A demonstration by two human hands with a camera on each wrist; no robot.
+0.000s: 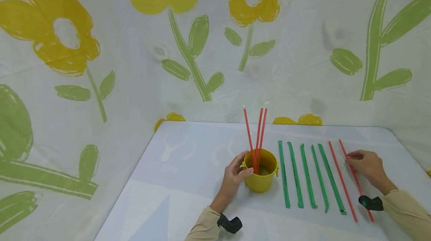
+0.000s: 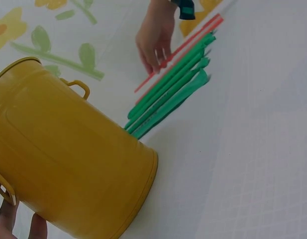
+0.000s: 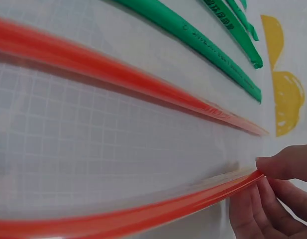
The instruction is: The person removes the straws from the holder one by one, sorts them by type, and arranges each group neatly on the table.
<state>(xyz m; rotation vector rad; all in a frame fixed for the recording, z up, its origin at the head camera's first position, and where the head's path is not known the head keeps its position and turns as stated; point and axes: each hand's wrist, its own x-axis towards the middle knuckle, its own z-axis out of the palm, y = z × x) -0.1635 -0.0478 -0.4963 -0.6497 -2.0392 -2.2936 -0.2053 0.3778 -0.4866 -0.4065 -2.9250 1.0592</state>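
My left hand (image 1: 231,179) grips the side of a small yellow bucket (image 1: 258,184), its thumb over the near rim. Several red straws in clear wrappers, one a red straw (image 1: 248,132) leaning left, stand in the bucket. On the far right, my right hand (image 1: 368,166) pinches the rightmost red straw (image 1: 357,183) between thumb and fingers near its upper part. The right wrist view shows that straw (image 3: 178,208) bowed slightly toward the fingertips. Another red straw (image 1: 343,181) lies on the table just left of it.
Several green-wrapped straws, such as the green straw (image 1: 284,175) nearest the bucket, lie in a row between the bucket and the red straws. Behind the white table (image 1: 151,188) hangs a flowered curtain (image 1: 289,69). Each wrist wears a black camera (image 1: 230,224).
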